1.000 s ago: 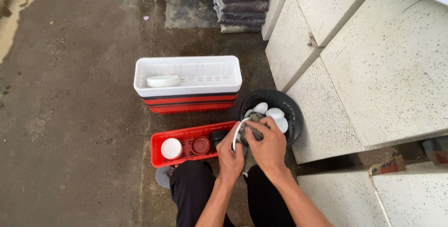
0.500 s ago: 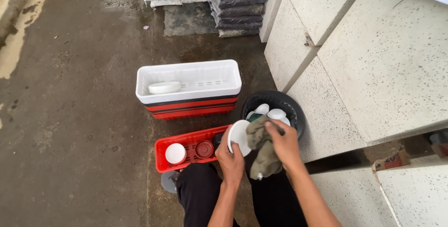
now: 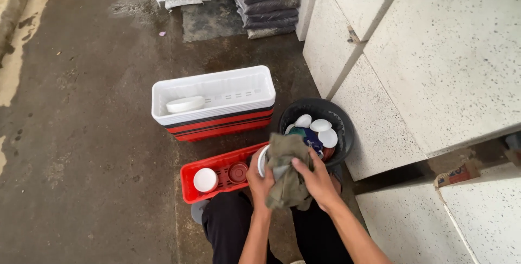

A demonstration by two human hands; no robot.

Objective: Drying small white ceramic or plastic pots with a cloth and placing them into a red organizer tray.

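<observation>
**Inspector:** State the item in hand and its position.

**Operator:** From my remote feed I see a small white bowl (image 3: 262,161), round and plain, held on edge just above the near right corner of the red tray (image 3: 191,176), over the person's knees. Most of it is covered by an olive-grey cloth (image 3: 286,173); only its left rim shows.

**Inspector:** The grip?

**Operator:** The left hand (image 3: 259,180) is closed around the bowl from below. The right hand (image 3: 317,180) is clamped on the cloth, fingers pressing it against the bowl.

**Inspector:** Surroundings?

**Operator:** In the red tray lie a white lid-like disc (image 3: 205,179) and a red round piece (image 3: 237,172). Behind it stands a white tub (image 3: 255,98) stacked on red tubs, with a white dish (image 3: 185,104) inside. To the right is a black bucket (image 3: 342,128) holding more white bowls (image 3: 320,125).

**Inspector:** Change from half a second ago?

**Operator:** The cloth then hung down below the right hand; it is now bunched over the bowl, which shows less of its face. Both hands have stayed at the same spot.
</observation>
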